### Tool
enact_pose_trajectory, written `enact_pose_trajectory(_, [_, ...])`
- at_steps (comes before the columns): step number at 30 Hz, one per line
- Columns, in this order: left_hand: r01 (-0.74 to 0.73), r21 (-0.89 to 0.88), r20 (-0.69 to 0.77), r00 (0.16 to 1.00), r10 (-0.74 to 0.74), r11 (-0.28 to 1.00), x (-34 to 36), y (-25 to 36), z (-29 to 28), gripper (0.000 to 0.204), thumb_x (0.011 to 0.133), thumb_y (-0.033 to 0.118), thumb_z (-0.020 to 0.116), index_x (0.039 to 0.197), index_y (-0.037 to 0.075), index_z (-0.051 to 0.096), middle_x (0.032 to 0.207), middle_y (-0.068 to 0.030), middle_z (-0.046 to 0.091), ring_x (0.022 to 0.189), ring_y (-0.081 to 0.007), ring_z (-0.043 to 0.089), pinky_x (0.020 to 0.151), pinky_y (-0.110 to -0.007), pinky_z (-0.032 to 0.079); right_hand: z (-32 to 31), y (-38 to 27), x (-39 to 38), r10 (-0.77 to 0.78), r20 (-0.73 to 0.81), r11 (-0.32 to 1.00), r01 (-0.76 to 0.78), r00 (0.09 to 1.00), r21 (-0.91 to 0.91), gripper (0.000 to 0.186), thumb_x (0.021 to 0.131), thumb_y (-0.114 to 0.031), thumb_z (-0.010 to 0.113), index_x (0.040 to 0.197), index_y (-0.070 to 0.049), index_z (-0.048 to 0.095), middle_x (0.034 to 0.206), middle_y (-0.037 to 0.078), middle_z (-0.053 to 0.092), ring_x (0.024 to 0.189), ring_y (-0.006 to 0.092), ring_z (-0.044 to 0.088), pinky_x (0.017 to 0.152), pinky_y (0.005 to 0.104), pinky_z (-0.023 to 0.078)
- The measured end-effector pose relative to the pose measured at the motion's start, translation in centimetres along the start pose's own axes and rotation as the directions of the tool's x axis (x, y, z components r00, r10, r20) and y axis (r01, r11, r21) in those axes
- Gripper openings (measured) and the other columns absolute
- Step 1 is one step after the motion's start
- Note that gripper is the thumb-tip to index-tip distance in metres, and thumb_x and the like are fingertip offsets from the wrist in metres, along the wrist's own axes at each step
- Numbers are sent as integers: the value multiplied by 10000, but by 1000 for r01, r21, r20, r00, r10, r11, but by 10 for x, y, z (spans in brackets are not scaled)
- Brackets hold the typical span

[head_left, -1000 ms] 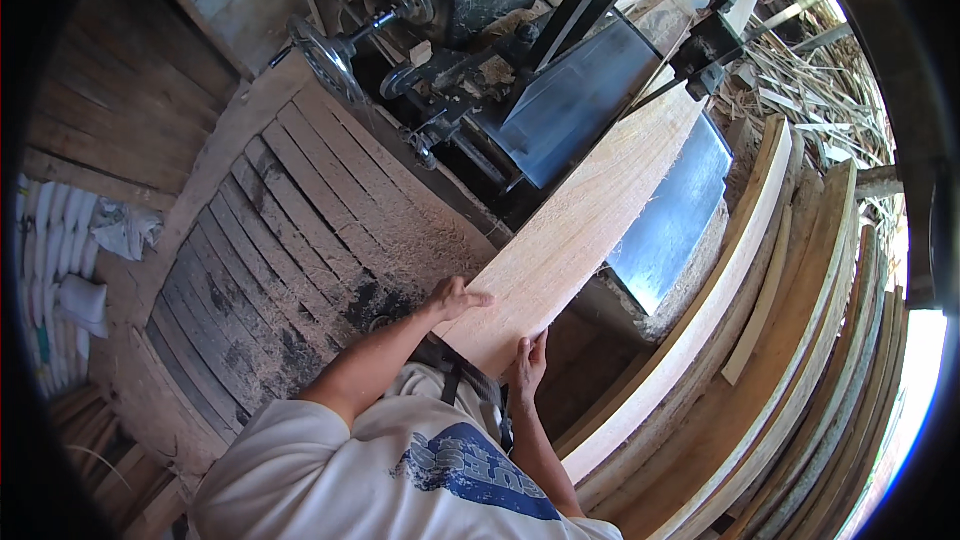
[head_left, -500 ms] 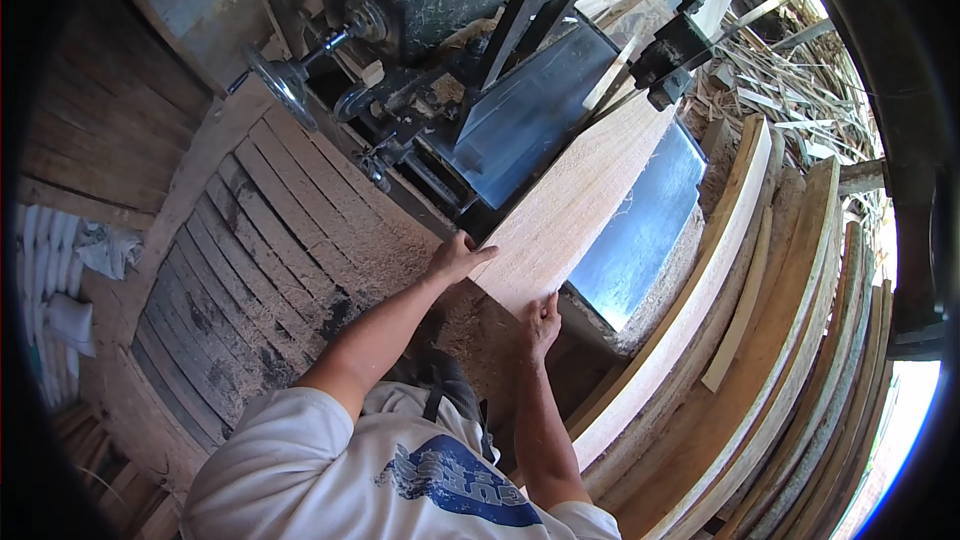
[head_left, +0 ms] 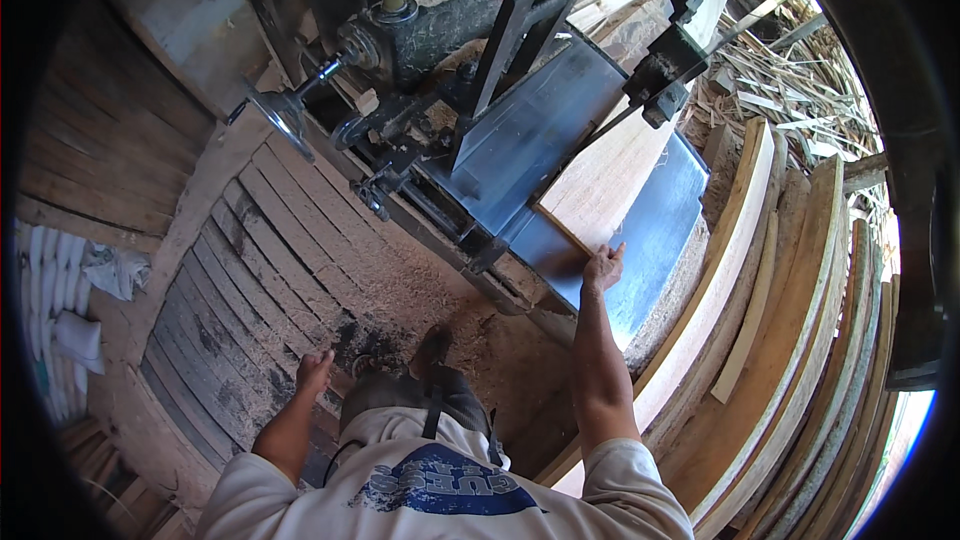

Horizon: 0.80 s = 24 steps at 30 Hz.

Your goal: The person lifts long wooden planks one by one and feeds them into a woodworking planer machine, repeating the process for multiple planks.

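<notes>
A pale wooden board (head_left: 615,175) lies on the grey metal table (head_left: 660,240) of a woodworking machine (head_left: 450,60), running away from me under its dark guard. My right hand (head_left: 603,267) presses flat against the board's near end. Off the board, my left hand (head_left: 314,372) hangs over the floor at my left side, fingers loosely apart, holding nothing.
A stack of long planks (head_left: 790,340) leans along the right. The plank floor (head_left: 250,310) carries sawdust near the machine's base. A handwheel (head_left: 280,115) sticks out on the machine's left. White sacks (head_left: 60,310) lie far left. Offcut strips (head_left: 800,90) pile up behind.
The board has slid farther into the machine. My left hand has let go of it and dropped to my side; my right hand followed the board's end forward.
</notes>
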<state>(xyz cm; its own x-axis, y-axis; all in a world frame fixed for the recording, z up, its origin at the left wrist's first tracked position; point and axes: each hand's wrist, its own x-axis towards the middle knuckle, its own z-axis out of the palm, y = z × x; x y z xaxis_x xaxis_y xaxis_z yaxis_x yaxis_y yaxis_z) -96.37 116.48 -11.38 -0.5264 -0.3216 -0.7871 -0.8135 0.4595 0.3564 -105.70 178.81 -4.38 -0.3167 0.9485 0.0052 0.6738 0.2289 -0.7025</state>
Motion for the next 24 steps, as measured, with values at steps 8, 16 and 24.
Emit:
enact_pose_trajectory(8, [78, -91, -43, 996, -82, 993, -17, -55, -22, 480, 822, 453, 682, 927, 48, 447, 703, -76, 563, 461, -172, 552, 378, -307, 456, 10, -4, 65, 164, 439, 622, -439, 883, 648, 356, 938, -168, 479, 1284, -196, 400, 1141, -17, 565, 482, 111, 506, 395, 217, 348])
enact_pose_trajectory(16, [-16, -99, 62, 998, 22, 995, -50, -64, -10, 462, 818, 433, 702, 938, 48, 478, 714, -61, 578, 520, -137, 570, 430, -291, 476, 10, -17, 100, 6, 572, 677, -424, 820, 601, 270, 901, -94, 458, 1148, -203, 463, 1015, -14, 539, 663, 163, 601, 483, 255, 377])
enact_pose_trajectory(24, [-24, -74, -4, 1000, 24, 997, -38, -117, -95, 453, 823, 455, 687, 935, 70, 476, 720, -56, 574, 503, -148, 570, 429, -293, 471, -24, -1, 4, 61, 490, 705, -385, 869, 595, 641, 916, -72, 403, 1496, -148, 141, 1466, 8, 382, 877, 215, 670, 520, 262, 447])
